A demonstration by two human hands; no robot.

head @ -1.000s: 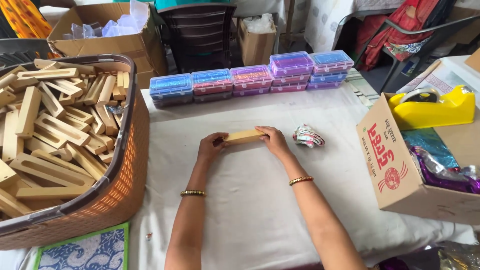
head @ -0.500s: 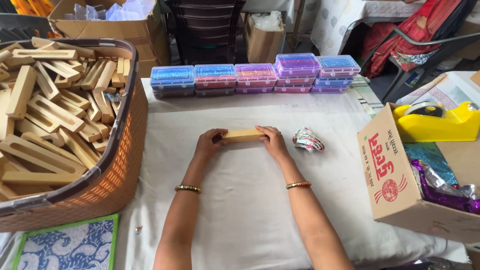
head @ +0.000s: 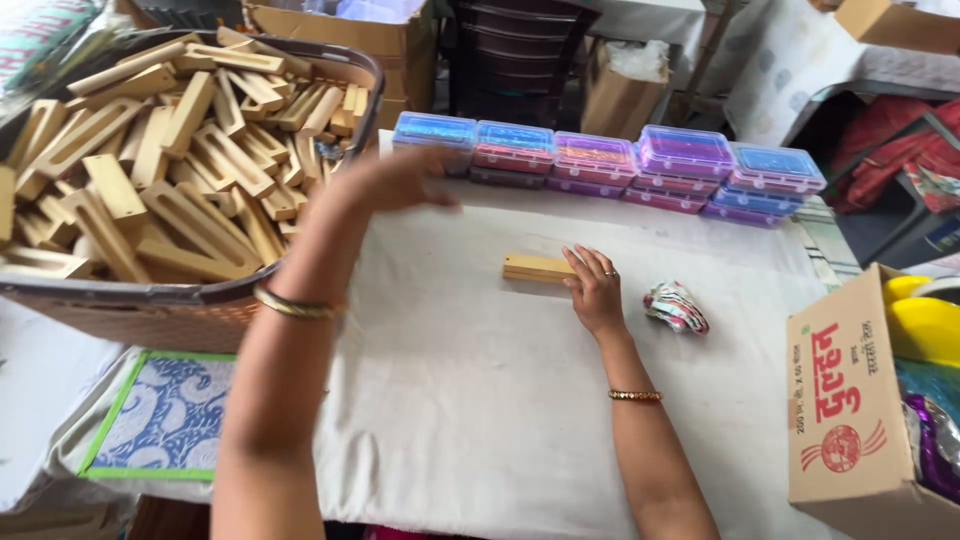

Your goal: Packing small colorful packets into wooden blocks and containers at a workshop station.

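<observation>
Both hands work over the white-clothed table (head: 480,400): the right hand (head: 595,290) lies loosely open with its fingers on the end of a wooden block (head: 535,267) lying flat there, while the left hand (head: 395,178), blurred, empty and open, hangs raised beside the brown basket (head: 150,310) heaped with slotted wooden pieces (head: 170,170). Lidded plastic boxes (head: 610,165) line the far edge; a cardboard box (head: 860,410) is cut off at right.

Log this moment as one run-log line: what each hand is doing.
left hand: raised, empty, beside basket of wooden pieces | right hand: resting on wooden block lying on white cloth
</observation>
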